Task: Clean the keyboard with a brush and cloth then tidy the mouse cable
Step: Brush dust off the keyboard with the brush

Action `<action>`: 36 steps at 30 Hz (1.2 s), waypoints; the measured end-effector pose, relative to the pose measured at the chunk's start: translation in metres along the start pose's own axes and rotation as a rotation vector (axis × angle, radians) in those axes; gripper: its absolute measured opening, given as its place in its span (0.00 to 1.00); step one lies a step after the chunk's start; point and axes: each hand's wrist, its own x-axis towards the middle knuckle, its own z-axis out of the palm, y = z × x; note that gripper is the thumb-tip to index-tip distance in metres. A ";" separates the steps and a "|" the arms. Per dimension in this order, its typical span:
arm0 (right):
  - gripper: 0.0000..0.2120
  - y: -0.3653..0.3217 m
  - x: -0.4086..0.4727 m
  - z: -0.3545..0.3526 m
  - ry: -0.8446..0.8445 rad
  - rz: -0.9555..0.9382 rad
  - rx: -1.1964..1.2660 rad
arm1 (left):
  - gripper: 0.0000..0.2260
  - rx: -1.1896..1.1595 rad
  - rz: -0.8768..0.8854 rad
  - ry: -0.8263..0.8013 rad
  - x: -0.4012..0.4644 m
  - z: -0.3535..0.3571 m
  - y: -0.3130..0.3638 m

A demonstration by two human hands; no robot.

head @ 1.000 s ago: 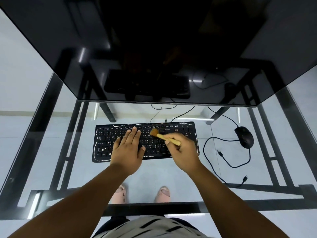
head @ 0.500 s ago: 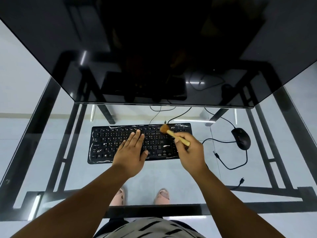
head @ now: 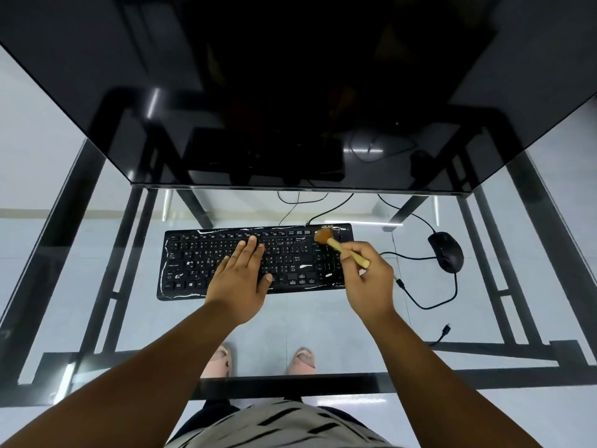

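Left hand [head: 240, 279]: flat on the middle keys, fingers [head: 248, 250] straight and together, gripping nothing, only pressing down.
Right hand [head: 368, 279]: curled round the lower end of the small brush with pale wooden handle and tan bristles [head: 342, 248], thumb and fingers pinching the handle.
Black full-size keyboard with white lettering [head: 193, 263]: under both hands on the clear glass surface [head: 307, 324]; long axis runs left to right, its cable leaving the far edge toward the monitor.
Brush direction: handle slants from the right fingers up and to the left; bristle tuft points away from the body and touches the far right corner, just beyond the right fingers and well right of the left fingers.
Step in hand: likely sweeping the keypad end.
Doing it well: keep the left palm down to stop sliding; use short light strokes along the key rows, working debris off the edge; white smears on keys and rim probably need the cloth, not seen here.
Black wired mouse [head: 447, 252]: right of the right fingers, apart from the keyboard.
Thin black mouse cable [head: 429, 307]: looped loosely near the right wrist, untidied.
Large dark glossy monitor [head: 290, 108]: beyond all fingers, overhanging.
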 end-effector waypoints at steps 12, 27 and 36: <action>0.06 0.009 -0.007 -0.013 0.081 0.026 -0.122 | 0.28 -0.006 -0.030 0.000 0.000 0.002 0.003; 0.10 -0.006 -0.012 0.025 -0.124 -0.084 -0.128 | 0.28 0.000 -0.080 0.035 -0.007 -0.004 -0.003; 0.12 -0.019 -0.031 0.064 0.024 -0.020 -0.186 | 0.28 -0.005 -0.079 0.078 -0.023 -0.018 -0.052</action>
